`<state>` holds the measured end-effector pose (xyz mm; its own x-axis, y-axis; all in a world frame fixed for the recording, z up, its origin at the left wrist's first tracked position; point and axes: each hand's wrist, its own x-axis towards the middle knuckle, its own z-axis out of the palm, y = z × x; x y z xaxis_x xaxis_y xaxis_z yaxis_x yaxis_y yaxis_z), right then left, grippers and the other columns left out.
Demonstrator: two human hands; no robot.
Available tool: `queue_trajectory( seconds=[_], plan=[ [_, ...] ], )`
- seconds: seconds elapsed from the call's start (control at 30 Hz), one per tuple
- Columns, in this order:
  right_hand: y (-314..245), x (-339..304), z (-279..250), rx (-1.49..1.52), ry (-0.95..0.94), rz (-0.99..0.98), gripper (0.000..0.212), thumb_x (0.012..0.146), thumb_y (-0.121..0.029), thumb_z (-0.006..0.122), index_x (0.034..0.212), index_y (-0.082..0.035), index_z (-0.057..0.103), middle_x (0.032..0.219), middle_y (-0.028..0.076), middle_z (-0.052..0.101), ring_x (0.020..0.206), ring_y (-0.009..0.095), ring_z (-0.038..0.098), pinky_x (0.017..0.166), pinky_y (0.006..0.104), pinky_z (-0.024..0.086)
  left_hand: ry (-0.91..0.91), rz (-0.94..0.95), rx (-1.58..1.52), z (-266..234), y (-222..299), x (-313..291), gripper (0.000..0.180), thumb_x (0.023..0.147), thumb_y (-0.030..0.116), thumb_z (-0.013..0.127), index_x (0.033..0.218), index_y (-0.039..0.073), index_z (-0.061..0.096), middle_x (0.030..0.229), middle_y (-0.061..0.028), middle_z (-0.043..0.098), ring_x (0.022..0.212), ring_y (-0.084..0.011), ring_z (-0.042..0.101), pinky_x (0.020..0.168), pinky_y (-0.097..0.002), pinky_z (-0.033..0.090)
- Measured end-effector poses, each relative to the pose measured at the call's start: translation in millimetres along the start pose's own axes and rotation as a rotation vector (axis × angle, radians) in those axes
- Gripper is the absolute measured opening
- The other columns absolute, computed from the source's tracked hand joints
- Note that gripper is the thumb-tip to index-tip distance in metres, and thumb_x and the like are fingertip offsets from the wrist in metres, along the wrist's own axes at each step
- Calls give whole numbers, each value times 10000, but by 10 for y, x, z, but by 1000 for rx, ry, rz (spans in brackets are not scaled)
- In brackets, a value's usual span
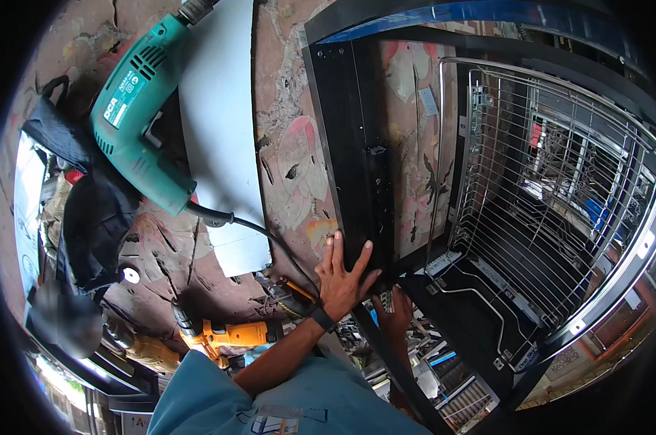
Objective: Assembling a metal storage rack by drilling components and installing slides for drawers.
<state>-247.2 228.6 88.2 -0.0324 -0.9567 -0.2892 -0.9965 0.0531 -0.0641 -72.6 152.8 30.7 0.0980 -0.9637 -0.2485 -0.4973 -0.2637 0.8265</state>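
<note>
Left hand (342,272) lying flat, fingers spread, gripping nothing, on black frame (353,145) running toward 12 o'clock; right hand (395,312) resting near frame's lower corner, grip hidden, cannot tell. Orange drill (245,334) lying at left hand's 8, smooth white sheet (219,109) at 11. Shiny wire rack (509,210) sitting inside frame at 2, seemingly placed; work left not showing. Green plastic drill (136,109) at 10.

Bench (288,87): corded drill (136,127) far left, overlapping left edge of panel (223,123). Cord (266,233) crosses panel's near end. Cloth (96,228) left of drill's handle. Two cordless drills (230,335) nearer person. Frame (353,145) right of panel, bench strip between. Wire rack (442,138) inside frame, toward right.
</note>
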Motion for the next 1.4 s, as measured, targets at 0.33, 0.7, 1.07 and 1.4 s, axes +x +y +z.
queue_trajectory(
  seconds=[0.33, 0.7, 1.07, 1.4],
  plan=[
    [-6, 6, -12, -29, -7, -37, 535, 728, -256, 790, 1110, 62, 589, 1062, 233, 635, 980, 388, 604, 849, 444, 486, -2, 7, 7, 32, -26, -19, 764, 732, 408, 768, 1399, 307, 410, 1478, -310, 178, 1336, -459, 247, 928, -503, 303],
    [-15, 50, -74, 1, -69, 77, 567, 709, -244, 805, 1136, 49, 574, 1061, 245, 632, 978, 390, 610, 866, 439, 476, -13, 9, 41, 29, -34, -11, 703, 764, 267, 750, 1387, 321, 429, 1488, -302, 162, 1354, -456, 219, 935, -513, 297],
    [23, 42, -51, 6, -13, 1, 581, 671, -225, 816, 1128, 42, 575, 983, 225, 652, 882, 392, 631, 806, 431, 500, -37, -5, 42, 67, -49, -47, 683, 764, 259, 746, 1371, 337, 445, 1488, -306, 150, 1349, -453, 218, 917, -536, 305],
    [76, 43, 18, 46, 20, -77, 567, 667, -194, 818, 1120, 51, 580, 989, 226, 639, 903, 384, 618, 807, 432, 500, 10, 14, 3, 96, -57, -1, 653, 791, 376, 715, 1383, 317, 446, 1494, -293, 166, 1353, -450, 234, 938, -518, 309]
  ],
)
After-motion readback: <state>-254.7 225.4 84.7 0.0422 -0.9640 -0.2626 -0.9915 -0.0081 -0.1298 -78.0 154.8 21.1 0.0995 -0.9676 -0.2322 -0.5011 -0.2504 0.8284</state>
